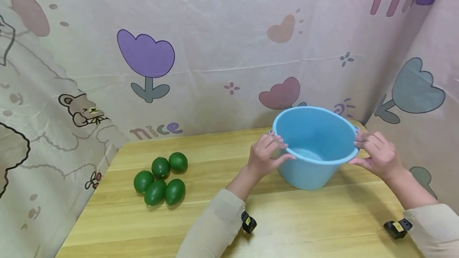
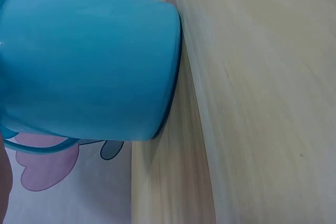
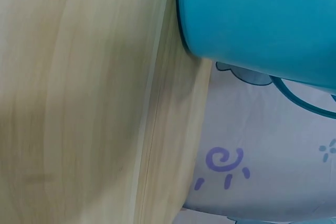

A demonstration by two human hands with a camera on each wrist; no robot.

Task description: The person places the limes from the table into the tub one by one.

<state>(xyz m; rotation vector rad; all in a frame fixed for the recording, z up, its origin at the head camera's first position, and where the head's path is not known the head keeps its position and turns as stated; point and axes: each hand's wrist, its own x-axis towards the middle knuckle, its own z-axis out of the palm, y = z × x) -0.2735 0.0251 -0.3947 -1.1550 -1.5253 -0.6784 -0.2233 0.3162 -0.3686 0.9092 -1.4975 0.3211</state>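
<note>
Toward the left edge of the worktop, 5 green fruits lie bunched, well apart from the blue bucket, perhaps to leave it room. The left hand grips the bucket's left rim, thumb pointing inward. The bucket is toward the far right corner, mouth up; 2 opposite holds likely steady it. The right hand grips the right rim, thumb also inward, forearm slanting across the right edge.

Creased pale cloth, printed with a purple tulip, a bear and "nice", hangs behind and beside a wood-grain desk
</note>
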